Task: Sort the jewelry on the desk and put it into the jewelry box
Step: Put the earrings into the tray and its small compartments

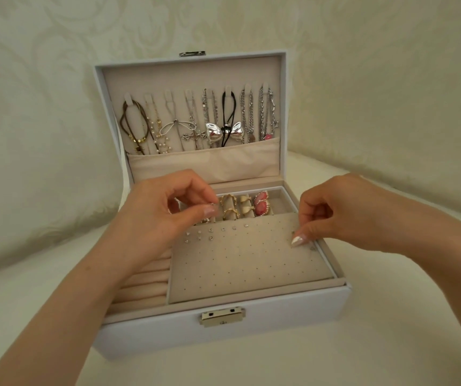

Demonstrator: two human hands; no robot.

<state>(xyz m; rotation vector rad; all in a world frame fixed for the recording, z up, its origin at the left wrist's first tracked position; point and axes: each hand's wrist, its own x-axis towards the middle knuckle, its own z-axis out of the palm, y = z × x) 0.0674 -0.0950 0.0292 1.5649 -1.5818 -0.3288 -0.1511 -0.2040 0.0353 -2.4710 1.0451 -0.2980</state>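
The left hand (pixel 165 218) is pinching a stud (pixel 212 204) (light, slippery, probably best gripped by its head); the right hand (pixel 338 215) is curling narrow-fingered over the pad (pixel 246 263), hold unclear.

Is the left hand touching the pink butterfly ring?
Apart. Head view: gold rings sit between the left hand, pinching a tiny silver stud, and the pink butterfly ring.

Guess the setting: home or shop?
Likely a home, perhaps a bedroom or dressing corner: one personal jewelry box sits open on a pale surface, patterned wall behind it, mixed necklaces hanging in its lid, left hand pinching an earring above the rings.
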